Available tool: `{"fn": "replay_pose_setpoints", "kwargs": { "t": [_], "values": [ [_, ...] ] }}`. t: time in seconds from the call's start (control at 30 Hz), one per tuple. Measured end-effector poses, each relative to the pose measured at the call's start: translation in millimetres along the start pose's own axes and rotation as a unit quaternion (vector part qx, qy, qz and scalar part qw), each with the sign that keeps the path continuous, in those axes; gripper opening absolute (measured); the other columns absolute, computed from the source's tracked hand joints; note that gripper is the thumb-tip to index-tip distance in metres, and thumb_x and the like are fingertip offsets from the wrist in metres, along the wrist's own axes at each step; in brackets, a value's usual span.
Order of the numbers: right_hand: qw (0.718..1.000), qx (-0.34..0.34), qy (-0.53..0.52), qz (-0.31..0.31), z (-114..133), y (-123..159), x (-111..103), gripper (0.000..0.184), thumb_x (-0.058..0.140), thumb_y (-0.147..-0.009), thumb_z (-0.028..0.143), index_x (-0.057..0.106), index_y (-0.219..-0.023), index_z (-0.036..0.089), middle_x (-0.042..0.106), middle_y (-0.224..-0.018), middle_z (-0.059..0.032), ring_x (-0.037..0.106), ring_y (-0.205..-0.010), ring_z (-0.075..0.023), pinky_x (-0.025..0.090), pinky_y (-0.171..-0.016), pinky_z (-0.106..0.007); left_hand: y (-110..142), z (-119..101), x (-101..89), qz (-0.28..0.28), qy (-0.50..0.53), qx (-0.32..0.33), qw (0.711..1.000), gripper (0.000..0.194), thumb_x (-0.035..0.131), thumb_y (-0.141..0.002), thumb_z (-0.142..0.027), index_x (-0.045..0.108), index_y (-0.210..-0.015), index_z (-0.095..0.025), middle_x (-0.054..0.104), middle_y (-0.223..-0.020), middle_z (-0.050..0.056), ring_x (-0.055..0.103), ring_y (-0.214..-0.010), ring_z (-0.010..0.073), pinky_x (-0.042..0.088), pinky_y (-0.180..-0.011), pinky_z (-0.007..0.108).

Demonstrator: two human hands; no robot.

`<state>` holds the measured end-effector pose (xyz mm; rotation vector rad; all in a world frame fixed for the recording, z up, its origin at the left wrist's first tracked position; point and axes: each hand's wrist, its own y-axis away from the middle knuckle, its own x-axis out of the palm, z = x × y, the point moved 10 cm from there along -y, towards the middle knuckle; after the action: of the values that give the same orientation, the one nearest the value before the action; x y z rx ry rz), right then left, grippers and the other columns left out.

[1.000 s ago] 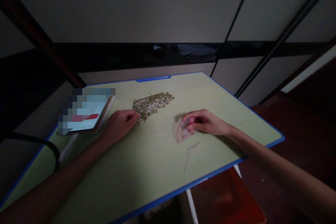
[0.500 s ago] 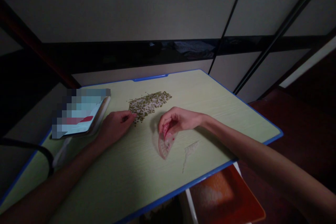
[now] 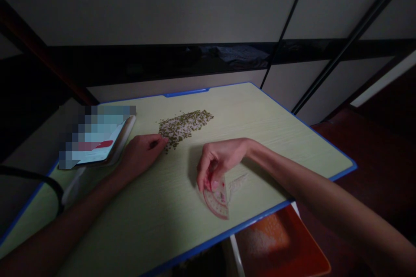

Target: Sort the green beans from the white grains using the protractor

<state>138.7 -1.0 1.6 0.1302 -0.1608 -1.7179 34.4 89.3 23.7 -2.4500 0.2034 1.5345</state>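
Observation:
My right hand (image 3: pixel 217 166) is closed, fingertips pinching a clear protractor (image 3: pixel 218 205) with pinkish markings. Its curved edge points down and toward me, low over the table or touching it; which one I cannot tell. Just to its right lies a small transparent piece with printed marks (image 3: pixel 238 182), perhaps a set square, partly behind the protractor. My left hand (image 3: pixel 144 151) rests on the table in a loose curl, thumb and forefinger together at the near left edge of a spread of small green and whitish grains (image 3: pixel 183 126). The inside of that hand is hidden.
The pale green tabletop (image 3: pixel 269 117) has a blue rim. A tablet or phone (image 3: pixel 97 151), its screen partly pixelated, lies at the left beside a dark cable (image 3: pixel 39 175). Below the front edge is an orange container (image 3: pixel 279 242). Cabinet panels (image 3: pixel 162 4) stand behind.
My right hand has moved toward me with the protractor, which has turned and now lies closer to the transparent piece. My left hand has stayed by the grains.

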Motion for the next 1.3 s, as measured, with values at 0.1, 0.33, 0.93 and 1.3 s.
{"fn": "replay_pose_setpoints", "kwargs": {
  "t": [0.1,0.33,0.93,1.3],
  "values": [
    [1.0,0.016,0.006,0.017,-0.8,2.9,2.4,0.029,0.078,-0.055,0.012,0.07,-0.081,0.005,0.067,-0.066,-0.0018,0.061,-0.062,-0.008,0.048,-0.062,-0.016,0.6,0.2,-0.7,0.0,0.0,-0.003,1.0,0.035,0.04,-0.078,-0.041,0.039,-0.051,-0.019,0.041,-0.047,-0.004,0.041,-0.051,0.0122,0.025,-0.051,0.024],
    [0.997,0.058,0.024,0.041,-5.2,14.1,9.3,0.024,0.077,-0.058,0.012,0.07,-0.079,0.007,0.068,-0.065,-0.0009,0.062,-0.062,-0.0074,0.048,-0.06,-0.014,1.4,-2.3,-0.9,0.005,-0.003,-0.006,1.0,0.034,0.039,-0.079,-0.04,0.042,-0.052,-0.018,0.04,-0.048,-0.004,0.04,-0.052,0.0115,0.024,-0.052,0.023],
    [0.987,-0.031,-0.025,-0.153,-10.0,61.4,-30.1,0.023,0.073,-0.06,0.007,0.07,-0.082,0.01,0.069,-0.069,-0.0011,0.062,-0.062,-0.0084,0.048,-0.059,-0.018,1.2,-1.1,-0.8,0.002,-0.006,0.0,1.0,0.034,0.04,-0.079,-0.039,0.039,-0.052,-0.018,0.038,-0.047,-0.005,0.038,-0.051,0.0107,0.023,-0.051,0.023],
    [0.856,-0.049,-0.014,-0.514,-23.8,132.3,-78.8,0.022,0.074,-0.058,0.012,0.068,-0.079,0.012,0.064,-0.065,0.0008,0.054,-0.055,-0.0068,0.044,-0.054,-0.021,-1.4,3.2,-0.3,-0.008,-0.008,0.006,1.0,0.038,0.038,-0.078,-0.044,0.037,-0.05,-0.019,0.036,-0.045,-0.005,0.038,-0.049,0.0108,0.023,-0.05,0.023]
  ]
}}
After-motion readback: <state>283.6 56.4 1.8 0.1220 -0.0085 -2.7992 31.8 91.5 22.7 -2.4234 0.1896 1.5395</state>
